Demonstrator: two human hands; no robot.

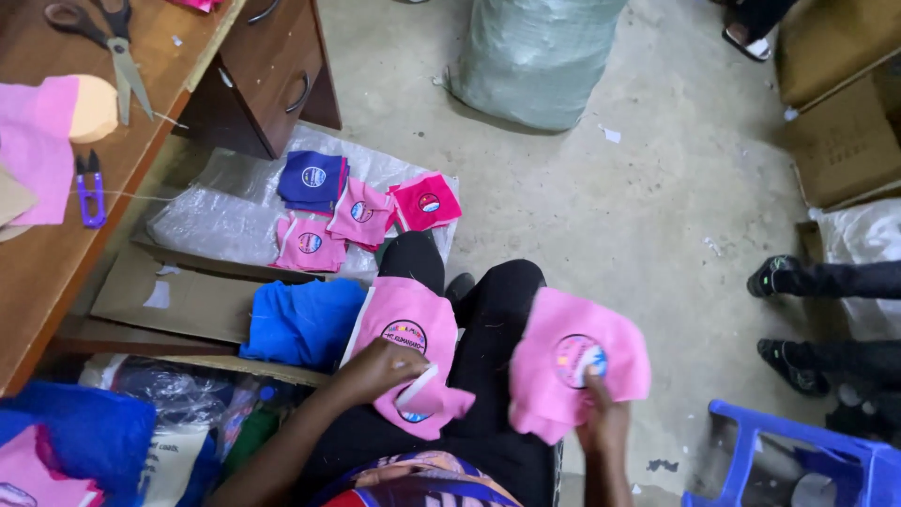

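your left hand (375,371) and right hand (601,422) each grip a pink patch (413,347); four patches (361,211) lie sorted on the floor plastic (216,216)

Pink cloth pieces (574,371) bear round multicoloured badges; folded cloth (302,322) is blue.

A small sewing workshop: scissors (99,42) on a wooden worktable (56,272), stacked fabric pieces (361,211), concrete floor (610,207).

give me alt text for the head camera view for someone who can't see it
Seated person's left hand presses a pink badge-printed cloth piece on their lap; the right hand holds another pink piece. More pieces lie on plastic sheeting beside a wooden table with scissors.
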